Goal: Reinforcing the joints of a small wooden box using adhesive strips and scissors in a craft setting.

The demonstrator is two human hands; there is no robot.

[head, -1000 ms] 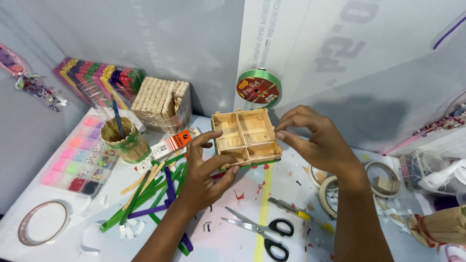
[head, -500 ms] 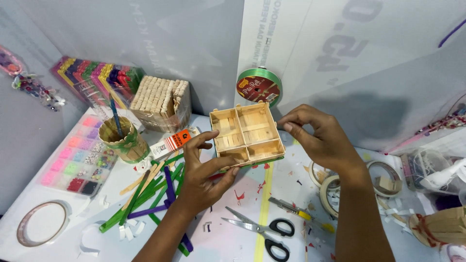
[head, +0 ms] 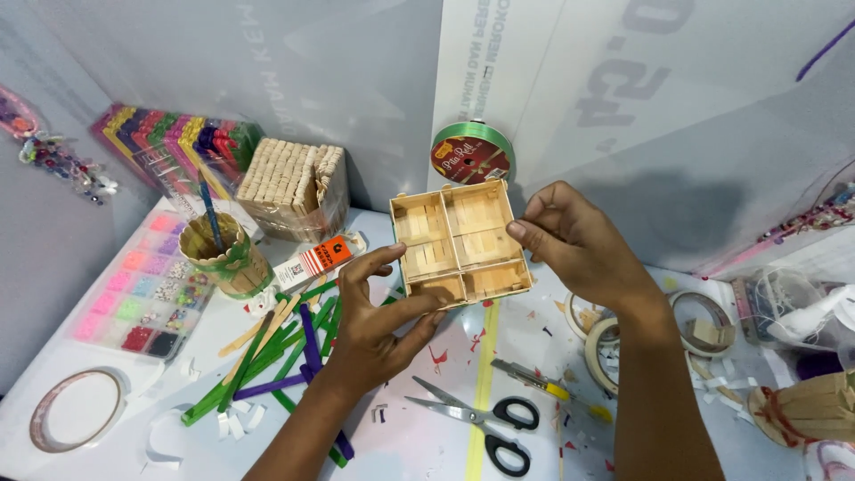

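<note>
I had the left hand (head: 378, 312) pinching the wooden divided tray (head: 459, 242) at its 7 o'clock corner, the right hand (head: 579, 245) gripping its 3 o'clock edge; tray lifted above the table (head: 427, 445). Scissors (head: 485, 420) sat at 6 o'clock, loose craft sticks (head: 276, 356) at 8, ribbon spool (head: 470, 153) at 12, tape rolls (head: 606, 343) at 4.

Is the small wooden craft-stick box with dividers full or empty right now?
Empty. The wooden craft-stick box, held tilted between the left hand and right hand, shows only bare wood in all its visible compartments.
</note>
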